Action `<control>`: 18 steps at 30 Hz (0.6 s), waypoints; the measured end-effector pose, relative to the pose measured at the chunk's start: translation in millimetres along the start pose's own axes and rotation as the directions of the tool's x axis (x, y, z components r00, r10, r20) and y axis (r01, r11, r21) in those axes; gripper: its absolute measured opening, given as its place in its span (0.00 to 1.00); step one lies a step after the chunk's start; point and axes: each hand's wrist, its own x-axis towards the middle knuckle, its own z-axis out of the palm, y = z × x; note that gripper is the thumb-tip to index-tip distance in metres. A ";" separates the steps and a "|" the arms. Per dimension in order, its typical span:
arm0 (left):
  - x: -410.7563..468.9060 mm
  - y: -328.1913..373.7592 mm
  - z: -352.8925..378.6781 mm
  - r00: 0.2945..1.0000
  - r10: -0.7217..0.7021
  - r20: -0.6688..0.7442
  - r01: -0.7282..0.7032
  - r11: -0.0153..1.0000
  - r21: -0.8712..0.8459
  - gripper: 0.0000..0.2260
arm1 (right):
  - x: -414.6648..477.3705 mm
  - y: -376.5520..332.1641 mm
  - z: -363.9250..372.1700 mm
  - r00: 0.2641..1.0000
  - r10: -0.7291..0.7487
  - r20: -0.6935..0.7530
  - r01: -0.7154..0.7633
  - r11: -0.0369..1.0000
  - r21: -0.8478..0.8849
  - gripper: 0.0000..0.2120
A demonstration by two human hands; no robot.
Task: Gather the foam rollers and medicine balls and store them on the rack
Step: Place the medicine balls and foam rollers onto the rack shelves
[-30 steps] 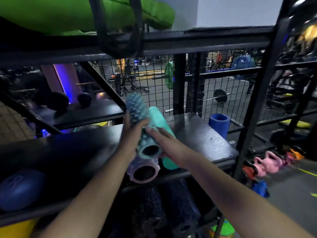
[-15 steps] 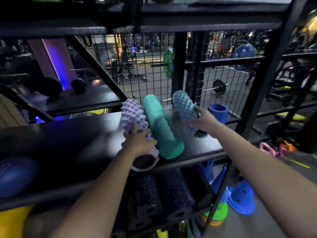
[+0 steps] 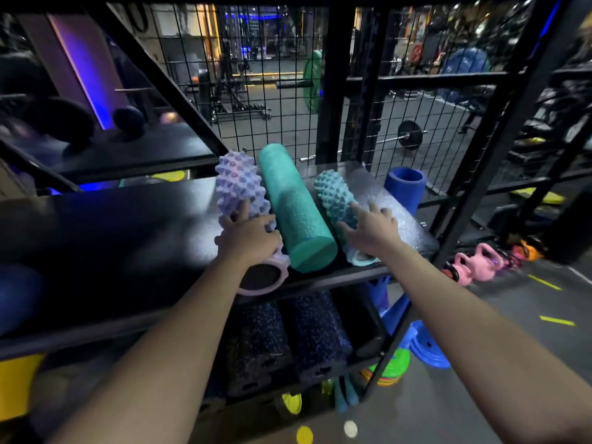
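Observation:
Three foam rollers lie side by side on the black rack shelf (image 3: pixel 128 225). My left hand (image 3: pixel 246 235) grips the near end of the spiky lilac roller (image 3: pixel 238 184), which juts over the shelf's front edge. A smooth teal roller (image 3: pixel 294 209) lies in the middle, untouched. My right hand (image 3: pixel 371 229) rests on the near part of the spiky light-blue roller (image 3: pixel 333 193), fingers spread over it. A dark blue medicine ball (image 3: pixel 17 296) sits at the shelf's far left.
A blue foam cylinder (image 3: pixel 405 187) stands upright at the shelf's back right, against the wire mesh. Dark speckled rollers (image 3: pixel 288 341) fill the shelf below. Pink kettlebells (image 3: pixel 474 264) and blue discs (image 3: pixel 426 347) sit on the floor to the right. Dark balls (image 3: pixel 128 121) rest on a farther shelf.
Earlier both hands held the light-blue roller above the others. My right hand has laid it down right of the teal roller; my left hand took hold of the lilac roller.

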 end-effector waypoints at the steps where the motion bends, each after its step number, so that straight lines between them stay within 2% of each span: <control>1: 0.3 -0.1 -0.5 1.000 0.002 -0.002 -0.002 1.000 -0.005 0.25 | -4.5 -4.7 -8.4 0.993 -0.096 -0.070 0.096 0.995 -0.003 0.32; 3: 0.6 -1.3 -0.5 1.000 0.002 -0.006 -0.002 1.000 -0.011 0.24 | -13.4 -15.2 -25.5 0.925 -0.357 -0.130 0.374 0.914 0.154 0.35; 4: 1.1 -1.8 -0.1 1.000 0.004 -0.006 -0.004 1.000 -0.010 0.24 | -17.7 -20.0 -30.2 0.880 -0.465 -0.094 0.474 0.852 0.222 0.38; 5: 1.6 -2.5 0.3 1.000 0.003 -0.005 -0.003 1.000 -0.012 0.24 | -20.1 -24.5 -29.3 0.853 -0.522 -0.017 0.512 0.829 0.226 0.43; 7: 1.2 -2.7 0.5 1.000 0.000 -0.004 0.000 1.000 -0.017 0.24 | -23.2 -33.6 -16.8 0.856 -0.503 0.120 0.497 0.864 0.075 0.54; 8: 0.8 -2.5 0.7 1.000 -0.001 -0.005 0.001 1.000 -0.016 0.24 | -22.9 -37.3 -8.6 0.870 -0.473 0.135 0.479 0.877 -0.015 0.56; 10: 0.6 -2.2 0.8 1.000 0.000 -0.005 0.000 1.000 -0.019 0.24 | -24.0 -42.8 6.4 0.894 -0.437 0.096 0.447 0.882 -0.152 0.53; 14: 1.6 -6.1 1.6 1.000 0.000 -0.002 0.000 0.998 -0.057 0.24 | -29.4 -42.4 25.2 0.924 -0.380 0.034 0.379 0.903 -0.202 0.51; 18: 0.2 -7.7 0.8 1.000 0.004 -0.004 -0.004 0.998 -0.061 0.24 | -37.3 -40.9 34.6 0.919 -0.393 0.002 0.385 0.900 -0.203 0.49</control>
